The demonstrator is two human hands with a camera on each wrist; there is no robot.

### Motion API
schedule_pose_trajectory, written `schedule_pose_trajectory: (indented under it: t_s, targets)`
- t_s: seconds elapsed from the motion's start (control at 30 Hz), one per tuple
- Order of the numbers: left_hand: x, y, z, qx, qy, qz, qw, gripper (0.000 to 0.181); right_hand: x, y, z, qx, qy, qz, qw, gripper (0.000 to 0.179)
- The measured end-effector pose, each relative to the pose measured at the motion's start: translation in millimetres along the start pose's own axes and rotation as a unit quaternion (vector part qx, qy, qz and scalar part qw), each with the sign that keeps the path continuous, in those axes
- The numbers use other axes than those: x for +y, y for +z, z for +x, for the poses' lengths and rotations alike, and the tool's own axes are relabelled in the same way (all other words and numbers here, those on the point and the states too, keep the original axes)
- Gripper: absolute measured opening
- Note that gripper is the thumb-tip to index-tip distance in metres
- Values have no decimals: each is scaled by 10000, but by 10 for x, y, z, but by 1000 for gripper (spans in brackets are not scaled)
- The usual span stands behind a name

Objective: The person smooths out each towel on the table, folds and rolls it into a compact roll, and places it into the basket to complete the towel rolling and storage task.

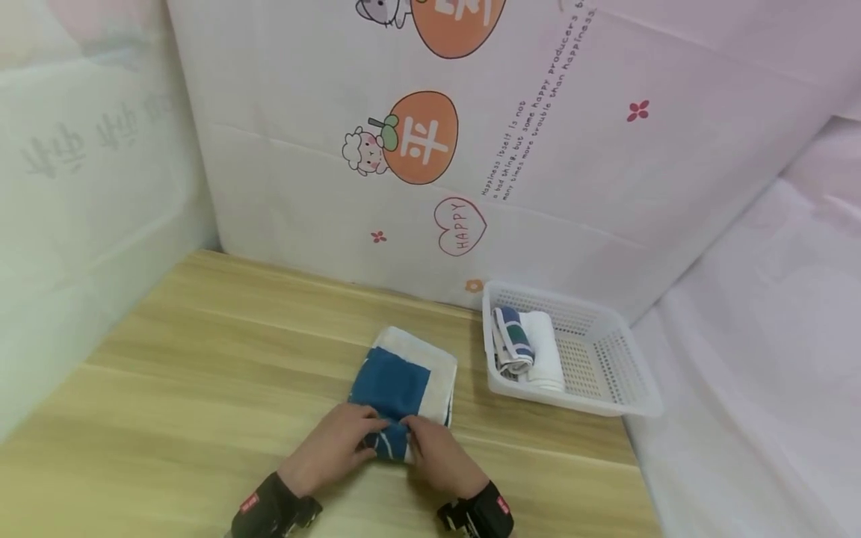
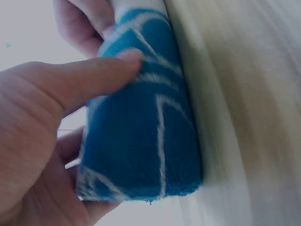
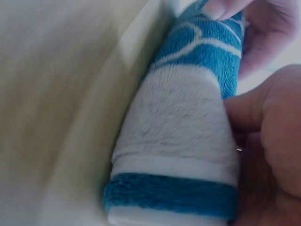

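Observation:
A blue and white towel (image 1: pixel 392 382) lies on the wooden table, its near end rolled up into a thick fold. My left hand (image 1: pixel 336 442) holds the left part of this roll; in the left wrist view the thumb lies across the blue terry cloth (image 2: pixel 127 141) and the fingers are behind it. On the other side my right hand (image 1: pixel 440 454) grips the roll's right part, where the right wrist view shows a white stretch (image 3: pixel 176 113) with a blue band. Some of the right fingers are hidden behind the cloth.
A white plastic basket (image 1: pixel 632 377) stands at the back right of the table (image 1: pixel 202 373). In its left side lie a rolled striped towel (image 1: pixel 514 336) and a rolled white towel (image 1: pixel 543 351). Printed white cloth (image 1: pixel 303 149) hangs behind and at both sides.

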State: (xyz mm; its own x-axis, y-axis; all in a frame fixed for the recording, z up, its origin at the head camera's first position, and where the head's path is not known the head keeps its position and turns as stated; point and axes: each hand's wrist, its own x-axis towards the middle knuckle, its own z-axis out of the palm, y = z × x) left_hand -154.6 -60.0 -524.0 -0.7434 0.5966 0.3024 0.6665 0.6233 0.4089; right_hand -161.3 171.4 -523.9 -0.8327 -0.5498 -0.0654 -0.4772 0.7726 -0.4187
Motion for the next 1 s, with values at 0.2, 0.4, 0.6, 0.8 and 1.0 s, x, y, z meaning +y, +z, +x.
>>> schedule_pose_trajectory:
  t_s: [0.2, 0.4, 0.6, 0.8, 1.0]
  targets:
    - [-21, -9, 55, -599, -3, -643, 9961, 20, -5, -21, -162, -81, 283, 679, 9973, 26]
    - [-100, -4, 241, -1106, -297, -1393, 9836, 22, -273, -88, -320, 1034, 188, -1177, 9875, 21]
    - [-95, 43, 261, -674, -350, -1286, 9888, 25, -324, -50, -235, 780, 387, -1411, 9862, 30]
    - [-3, 61, 138, 108, -174, -609, 9979, 42, -72, -45, -44, 844, 487, -969, 9905, 22]
    - [55, -6, 49, -143, -249, -559, 9980, 37, 43, -67, 26, 185, 194, -275, 9993, 20]
